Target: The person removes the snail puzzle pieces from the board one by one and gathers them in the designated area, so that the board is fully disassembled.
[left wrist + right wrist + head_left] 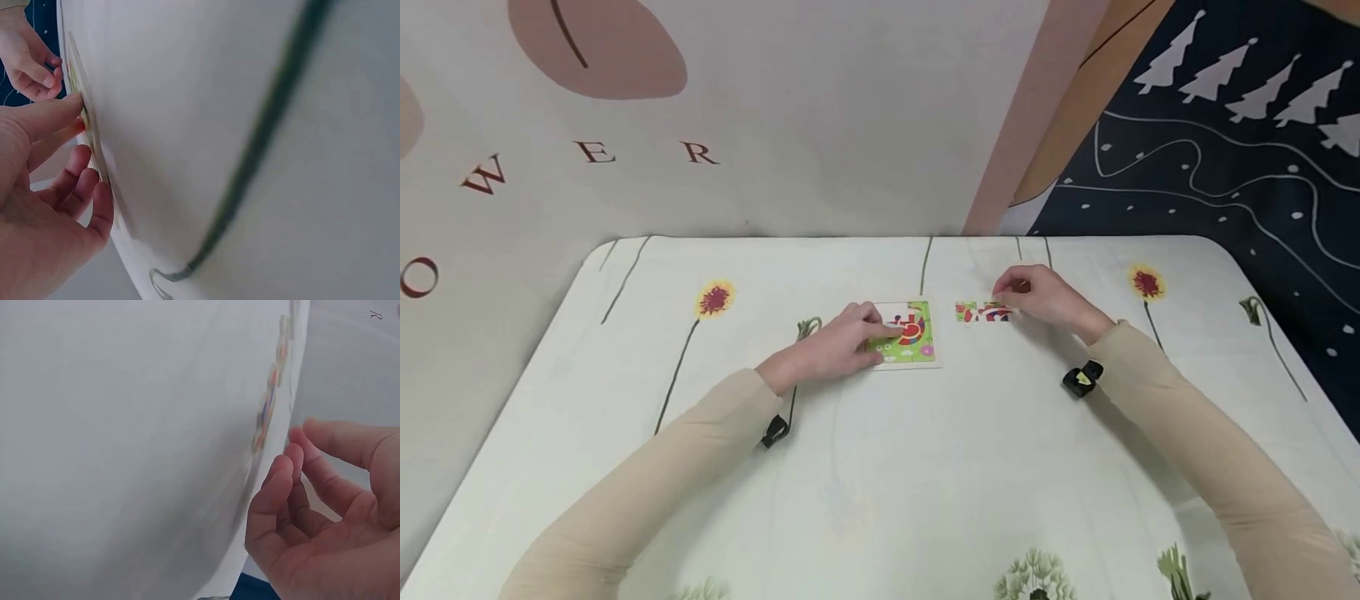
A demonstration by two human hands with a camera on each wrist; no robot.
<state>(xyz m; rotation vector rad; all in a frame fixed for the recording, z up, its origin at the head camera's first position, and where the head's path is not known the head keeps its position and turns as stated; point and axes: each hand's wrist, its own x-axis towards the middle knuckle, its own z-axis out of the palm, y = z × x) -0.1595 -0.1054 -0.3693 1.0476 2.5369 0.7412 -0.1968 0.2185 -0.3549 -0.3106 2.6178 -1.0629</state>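
A flat square jigsaw board (927,343) with a green border and a red figure lies on the table. My left hand (848,340) rests over its left side, index finger extended across the picture and thumb near the lower edge. In the left wrist view the left hand (47,181) touches the thin board (94,125). To the board's right lie several loose puzzle pieces (966,312) in red, green and blue. My right hand (1037,292) is at their far right end, fingers loosely bent. In the right wrist view no piece shows between the right hand's (325,506) fingertips; the pieces (267,409) lie beside them.
A white cloth (880,467) printed with flowers covers the table. Behind its back edge rises a pale wall hanging (820,183) with letters, and a dark blue fabric (1210,200) with white trees hangs at the right. A small black device is worn at each wrist.
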